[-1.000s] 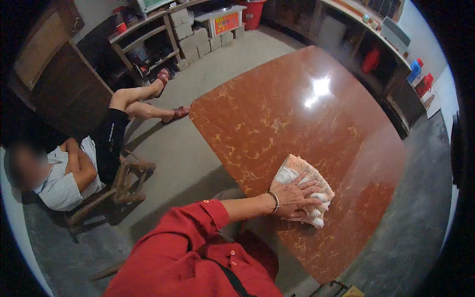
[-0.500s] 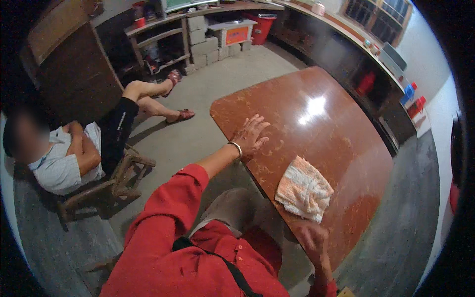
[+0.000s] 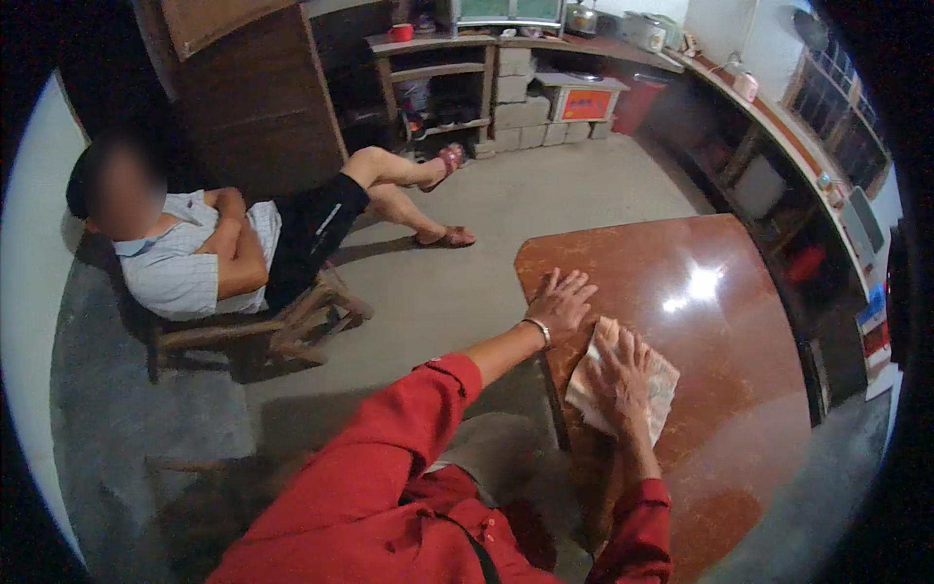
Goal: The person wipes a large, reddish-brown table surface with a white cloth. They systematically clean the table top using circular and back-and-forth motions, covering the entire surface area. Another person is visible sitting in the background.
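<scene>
My left hand [image 3: 561,304] rests flat on the left edge of the brown tabletop [image 3: 720,389], fingers apart, a bracelet at its wrist. It holds nothing. Just to its right lies a folded cloth [image 3: 664,382], white and pale orange, near the table edge closest to me. On top of the cloth lies my right hand [image 3: 623,380], palm down with its fingers stretched out. It covers the middle of the cloth, while the cloth's borders show around it. Both my arms are in red sleeves.
At the left a person [image 3: 195,243] sits on a wooden chair [image 3: 321,316] with arms folded and legs stretched toward the table. A wooden shelf [image 3: 438,73] holding a red mug [image 3: 400,32] stands at the back. A long counter [image 3: 778,146] runs along the right wall.
My right hand has come up from beside the table's near edge onto the cloth. The left hand stays flat on the table. My view has turned left.
</scene>
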`<state>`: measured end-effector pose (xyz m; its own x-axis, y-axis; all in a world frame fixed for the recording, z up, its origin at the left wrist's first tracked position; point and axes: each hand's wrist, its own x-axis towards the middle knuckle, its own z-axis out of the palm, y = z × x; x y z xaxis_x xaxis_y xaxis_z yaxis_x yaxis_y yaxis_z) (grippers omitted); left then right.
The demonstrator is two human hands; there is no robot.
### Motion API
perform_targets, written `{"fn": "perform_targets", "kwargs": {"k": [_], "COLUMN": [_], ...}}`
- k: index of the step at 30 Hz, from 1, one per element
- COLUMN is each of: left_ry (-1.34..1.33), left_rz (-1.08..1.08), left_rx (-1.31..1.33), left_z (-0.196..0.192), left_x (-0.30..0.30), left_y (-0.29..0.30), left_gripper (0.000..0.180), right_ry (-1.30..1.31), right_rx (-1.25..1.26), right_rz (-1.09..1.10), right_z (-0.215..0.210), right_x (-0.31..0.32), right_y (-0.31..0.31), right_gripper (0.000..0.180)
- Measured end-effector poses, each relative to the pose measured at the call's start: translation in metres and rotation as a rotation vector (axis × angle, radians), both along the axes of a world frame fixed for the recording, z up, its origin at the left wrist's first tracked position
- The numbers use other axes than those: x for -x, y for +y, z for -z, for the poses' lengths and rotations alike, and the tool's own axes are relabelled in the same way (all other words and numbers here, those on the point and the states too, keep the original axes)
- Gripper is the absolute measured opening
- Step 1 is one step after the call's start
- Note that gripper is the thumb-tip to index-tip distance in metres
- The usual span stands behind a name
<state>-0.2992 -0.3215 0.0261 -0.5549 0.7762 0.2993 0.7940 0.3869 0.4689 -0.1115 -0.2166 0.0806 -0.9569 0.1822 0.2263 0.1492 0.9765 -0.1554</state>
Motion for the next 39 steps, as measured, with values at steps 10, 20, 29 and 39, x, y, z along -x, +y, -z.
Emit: {"fn": "perform_targets", "kwargs": {"k": [10,20,29,39], "left_ry": [0.081,-0.122,-0.091,0.218], "left_rz": [0.053,-0.023,-0.029,-0.040], "left_rx": [0.113,0.270,0.134,0.090], "left_z": [-0.006,-0.032,-0.027,-0.012], "left_x": [-0.006,-0.001,-0.026,-0.031], "left_y": [0.014,0.006,-0.002,0.026], "left_gripper": [0.041,0.043,0.064,0.054], "right_ry": [0.127,-0.120,-0.159,-0.042], "right_rx": [0.112,0.197,0.161,-0.034], "right_rz": [-0.125,-0.096,0.128,0.298], "right_z": [0.015,-0.026,-0.013,-0.018], "right_x": [-0.015,-0.217,-0.194,-0.063], "right_y": [-0.008,-0.053,0.046,0.125], "right_gripper": [0.046,0.048,0.042,0.049]}}
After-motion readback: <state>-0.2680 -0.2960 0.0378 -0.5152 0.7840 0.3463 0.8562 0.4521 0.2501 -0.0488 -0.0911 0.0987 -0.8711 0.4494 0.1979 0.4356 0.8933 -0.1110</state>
